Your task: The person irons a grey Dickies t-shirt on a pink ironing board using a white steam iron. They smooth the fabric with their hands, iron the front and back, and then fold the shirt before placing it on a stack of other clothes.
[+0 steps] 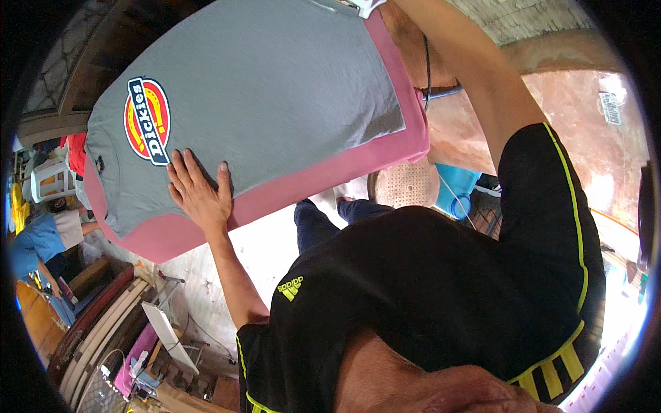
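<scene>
A grey T-shirt (275, 89) with a red, yellow and blue badge print (147, 122) lies spread over a pink-covered ironing board (323, 179). My left hand (200, 193) rests flat on the shirt's near edge just below the print, its fingers spread and holding nothing. At the upper edge of the view, part of a white appliance, apparently a clothes iron (368, 7), touches the shirt's hem end. My right forearm (447, 31) reaches up toward it, but the hand itself is cut off by the frame.
A round perforated stool (404, 182) and a blue plastic container (456, 189) stand under the board's right end. A dark cord (427, 69) hangs nearby. At the left, another person in blue (41, 241) is near a white chair (51, 180). Planks (103, 323) lean at lower left.
</scene>
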Motion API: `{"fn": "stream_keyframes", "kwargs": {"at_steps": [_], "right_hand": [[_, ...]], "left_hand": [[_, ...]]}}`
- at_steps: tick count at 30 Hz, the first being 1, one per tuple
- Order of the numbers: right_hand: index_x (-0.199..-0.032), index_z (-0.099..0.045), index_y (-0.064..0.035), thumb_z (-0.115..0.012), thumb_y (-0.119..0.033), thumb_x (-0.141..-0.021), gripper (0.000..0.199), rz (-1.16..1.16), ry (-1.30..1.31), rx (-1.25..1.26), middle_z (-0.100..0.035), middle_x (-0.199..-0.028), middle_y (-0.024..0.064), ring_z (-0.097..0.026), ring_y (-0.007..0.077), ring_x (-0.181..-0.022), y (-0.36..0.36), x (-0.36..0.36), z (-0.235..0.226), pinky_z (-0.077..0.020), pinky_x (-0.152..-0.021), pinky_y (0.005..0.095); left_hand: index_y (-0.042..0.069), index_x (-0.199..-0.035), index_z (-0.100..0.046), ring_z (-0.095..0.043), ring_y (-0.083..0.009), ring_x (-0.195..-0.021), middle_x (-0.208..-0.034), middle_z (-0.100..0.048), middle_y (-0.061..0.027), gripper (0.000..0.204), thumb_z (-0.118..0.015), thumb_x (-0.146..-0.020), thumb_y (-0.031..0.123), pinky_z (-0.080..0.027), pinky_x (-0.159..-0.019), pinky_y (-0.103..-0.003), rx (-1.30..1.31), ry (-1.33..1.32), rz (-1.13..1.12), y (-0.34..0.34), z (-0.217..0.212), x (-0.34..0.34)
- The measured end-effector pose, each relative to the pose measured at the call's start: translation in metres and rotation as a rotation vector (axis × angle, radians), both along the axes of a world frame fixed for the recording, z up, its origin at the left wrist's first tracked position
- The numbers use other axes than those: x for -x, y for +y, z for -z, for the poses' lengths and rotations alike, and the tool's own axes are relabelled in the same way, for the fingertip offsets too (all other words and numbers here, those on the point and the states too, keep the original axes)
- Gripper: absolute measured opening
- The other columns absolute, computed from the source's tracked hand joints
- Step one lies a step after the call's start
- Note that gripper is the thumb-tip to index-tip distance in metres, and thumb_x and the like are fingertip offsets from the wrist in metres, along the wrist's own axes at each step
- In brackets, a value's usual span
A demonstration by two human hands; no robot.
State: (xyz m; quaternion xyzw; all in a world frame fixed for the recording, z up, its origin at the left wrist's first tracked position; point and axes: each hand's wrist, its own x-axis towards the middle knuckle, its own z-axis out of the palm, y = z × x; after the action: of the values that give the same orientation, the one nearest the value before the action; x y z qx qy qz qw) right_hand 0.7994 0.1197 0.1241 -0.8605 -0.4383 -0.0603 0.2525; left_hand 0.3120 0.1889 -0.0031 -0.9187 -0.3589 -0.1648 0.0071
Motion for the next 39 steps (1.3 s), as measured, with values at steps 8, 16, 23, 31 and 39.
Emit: {"fn": "stream_keyframes", "kwargs": {"at_steps": [8, 16, 23, 31, 39], "right_hand": [[-0.098, -0.064, 0.0105, -0.050, -0.048, -0.095, 0.060, -0.085, 0.088, 0.058, -0.066, -0.089, 0.0337, -0.066, 0.0477, -0.086, -0.093, 0.082, 0.016, -0.0524, -0.078, 0.0516], [-0.098, -0.059, -0.0043, -0.061, -0.044, -0.094, 0.040, -0.483, -0.054, 0.293, -0.064, -0.075, 0.0229, -0.064, 0.0404, -0.067, -0.186, 0.175, 0.014, -0.0493, -0.061, 0.0475], [-0.098, -0.062, 0.0007, -0.057, -0.045, -0.093, 0.046, -0.673, 0.012, 0.334, -0.066, -0.087, 0.0282, -0.064, 0.0479, -0.082, -0.127, 0.188, 0.013, -0.0515, -0.074, 0.0525], [-0.108, -0.060, -0.0061, -0.060, -0.042, -0.095, 0.038, -0.580, 0.078, 0.323, -0.064, -0.083, 0.0196, -0.062, 0.0378, -0.080, -0.213, 0.159, 0.009, -0.0472, -0.071, 0.0465], [-0.114, -0.060, -0.0072, -0.057, -0.045, -0.096, 0.042, -0.704, -0.073, 0.378, -0.066, -0.091, 0.0212, -0.062, 0.0391, -0.087, -0.154, 0.189, 0.024, -0.0471, -0.078, 0.0491]], "left_hand": [[0.010, -0.149, -0.039, -0.023, -0.0362, -0.147, -0.157, -0.032, -0.0146, 0.081, -0.046, -0.089, 0.064, -0.017, -0.117, -0.056, 0.003, -0.001, -0.004, 0.001, 0.003, 0.000], [0.010, -0.149, -0.040, -0.024, -0.0373, -0.146, -0.157, -0.032, -0.0144, 0.081, -0.044, -0.090, 0.066, -0.018, -0.116, -0.057, -0.034, -0.012, -0.010, 0.004, 0.008, 0.000], [0.014, -0.150, -0.039, -0.027, -0.0397, -0.145, -0.157, -0.033, -0.0135, 0.077, -0.042, -0.093, 0.066, -0.020, -0.115, -0.058, -0.077, 0.006, -0.009, 0.007, 0.011, 0.008], [0.025, -0.151, -0.039, -0.026, -0.0400, -0.145, -0.158, -0.032, -0.0104, 0.068, -0.037, -0.095, 0.065, -0.018, -0.115, -0.059, -0.066, -0.018, -0.109, 0.028, 0.016, 0.042], [0.023, -0.148, -0.043, -0.026, -0.0401, -0.145, -0.156, -0.034, -0.0115, 0.063, -0.043, -0.096, 0.058, -0.018, -0.114, -0.059, -0.060, -0.051, -0.099, 0.026, 0.015, 0.042]]}}
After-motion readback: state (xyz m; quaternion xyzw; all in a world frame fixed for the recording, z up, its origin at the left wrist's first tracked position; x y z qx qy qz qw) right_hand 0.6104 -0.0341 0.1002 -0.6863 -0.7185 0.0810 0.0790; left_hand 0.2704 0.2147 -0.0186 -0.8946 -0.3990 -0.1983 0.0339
